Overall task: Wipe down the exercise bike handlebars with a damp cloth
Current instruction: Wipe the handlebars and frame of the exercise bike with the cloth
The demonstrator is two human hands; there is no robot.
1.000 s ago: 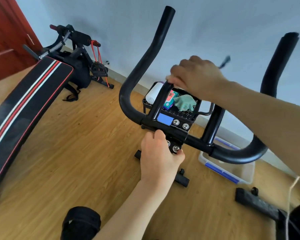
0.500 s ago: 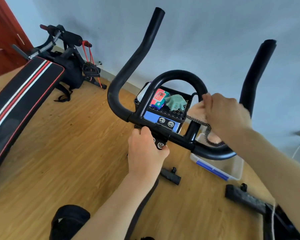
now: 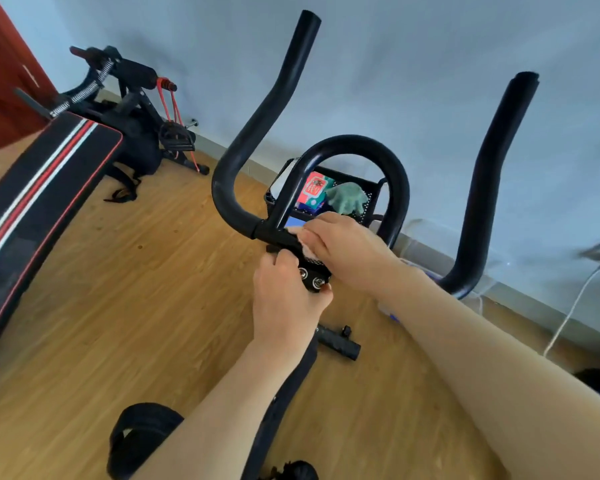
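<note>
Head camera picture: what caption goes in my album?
Right hand holds a cloth on the black handlebars while left hand grips the clamp.

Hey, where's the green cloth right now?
In the head view, centre: the green cloth lies in the black basket right of the red box, behind the handlebar loop.

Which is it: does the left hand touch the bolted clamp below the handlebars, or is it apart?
Touching. The head view shows the left hand curled around the bolted clamp, fingers on one side and thumb on the other, no gap.
</note>
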